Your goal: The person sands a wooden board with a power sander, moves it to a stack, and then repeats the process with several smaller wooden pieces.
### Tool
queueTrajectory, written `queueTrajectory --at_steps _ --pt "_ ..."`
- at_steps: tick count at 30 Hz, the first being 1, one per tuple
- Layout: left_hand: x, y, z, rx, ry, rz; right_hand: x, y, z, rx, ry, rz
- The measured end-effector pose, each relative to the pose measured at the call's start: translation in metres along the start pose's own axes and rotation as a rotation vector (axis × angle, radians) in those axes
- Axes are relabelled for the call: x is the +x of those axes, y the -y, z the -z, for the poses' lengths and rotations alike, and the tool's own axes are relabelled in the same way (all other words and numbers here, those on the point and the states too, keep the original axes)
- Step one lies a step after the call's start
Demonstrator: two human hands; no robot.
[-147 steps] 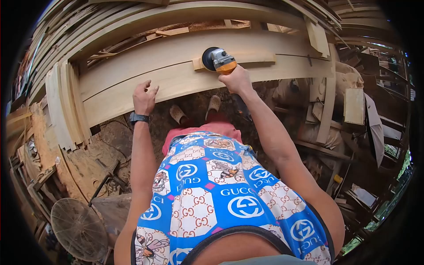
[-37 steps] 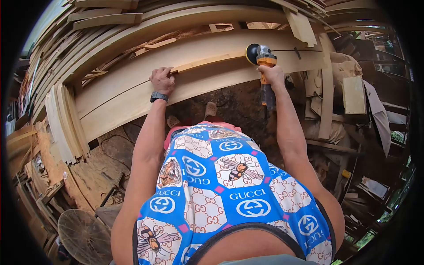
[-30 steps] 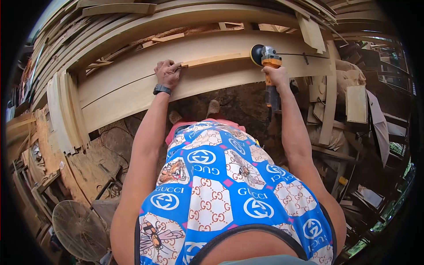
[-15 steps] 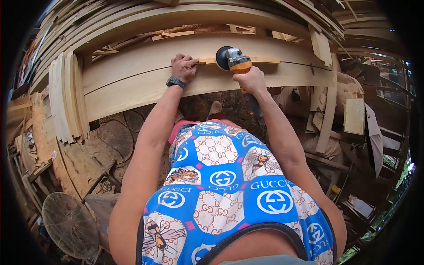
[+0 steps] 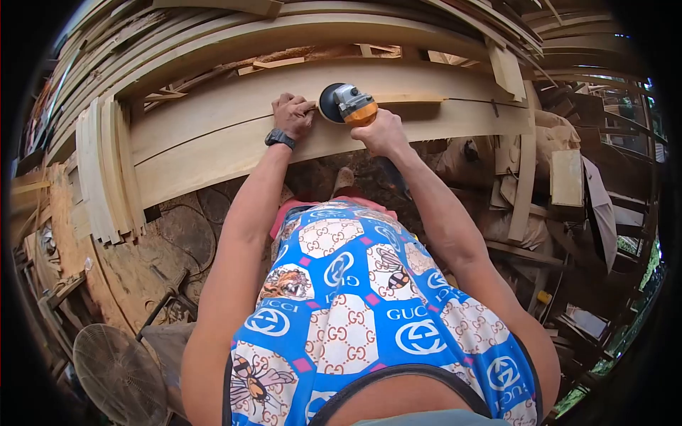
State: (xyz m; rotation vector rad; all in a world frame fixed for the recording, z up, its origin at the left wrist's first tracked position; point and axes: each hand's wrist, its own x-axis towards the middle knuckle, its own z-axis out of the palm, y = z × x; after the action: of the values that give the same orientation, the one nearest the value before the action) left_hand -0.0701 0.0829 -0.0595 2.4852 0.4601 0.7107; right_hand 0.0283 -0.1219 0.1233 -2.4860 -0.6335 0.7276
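An orange and grey angle grinder [image 5: 357, 106] with a round dark disc is gripped in my right hand [image 5: 382, 133]. Its disc rests over a narrow wooden strip [image 5: 415, 98] that lies along wide pale boards [image 5: 227, 117]. My left hand [image 5: 293, 115], with a dark watch on the wrist, is closed on the strip's left end, just left of the disc. The middle of the strip is hidden behind the disc and tool head. The grinder's rear body hangs below my right hand, partly covered by the forearm.
Long stacked planks [image 5: 312, 25] run behind the boards. Upright slats [image 5: 106, 170] lean at the left end, and a wooden block [image 5: 566, 177] is at the right. A round wire fan guard [image 5: 119, 369] stands at lower left. Cables lie on the dusty floor.
My right hand has moved the grinder left along the strip, so its disc is now close to my left hand. My left hand keeps its hold on the strip's end.
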Motion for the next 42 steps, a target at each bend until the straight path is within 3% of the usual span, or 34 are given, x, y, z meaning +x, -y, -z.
queueTrajectory --at_steps 8,19,24,28,29,30,32,38,40,42 --pt "0.001 -0.007 0.004 -0.016 -0.065 -0.100 0.003 -0.069 0.050 -0.026 -0.045 -0.140" --pt "-0.003 -0.008 0.004 0.024 -0.039 -0.064 0.029 -0.196 0.140 -0.060 -0.244 -0.388" --pt "-0.004 -0.010 0.005 0.087 -0.037 -0.053 0.043 -0.250 0.174 0.040 -0.276 -0.378" --pt "-0.006 -0.006 0.002 0.133 0.017 0.016 0.041 -0.269 0.196 0.090 -0.399 -0.435" --pt "-0.007 -0.003 0.005 0.185 0.133 0.068 0.040 -0.275 0.198 0.099 -0.402 -0.433" --pt "-0.004 -0.015 0.009 0.192 0.133 0.062 0.041 -0.281 0.199 0.119 -0.426 -0.428" --pt "0.006 -0.053 0.014 0.142 -0.049 0.094 0.044 -0.293 0.195 0.150 -0.450 -0.427" --pt "0.056 -0.165 -0.054 0.094 0.096 -0.033 0.049 -0.272 0.176 0.195 -0.398 -0.323" --pt "0.066 -0.180 -0.078 0.295 0.323 0.001 0.050 -0.261 0.171 0.164 -0.419 -0.324" --pt "0.076 -0.180 -0.082 0.367 0.355 0.008 0.055 -0.259 0.166 0.164 -0.468 -0.299"
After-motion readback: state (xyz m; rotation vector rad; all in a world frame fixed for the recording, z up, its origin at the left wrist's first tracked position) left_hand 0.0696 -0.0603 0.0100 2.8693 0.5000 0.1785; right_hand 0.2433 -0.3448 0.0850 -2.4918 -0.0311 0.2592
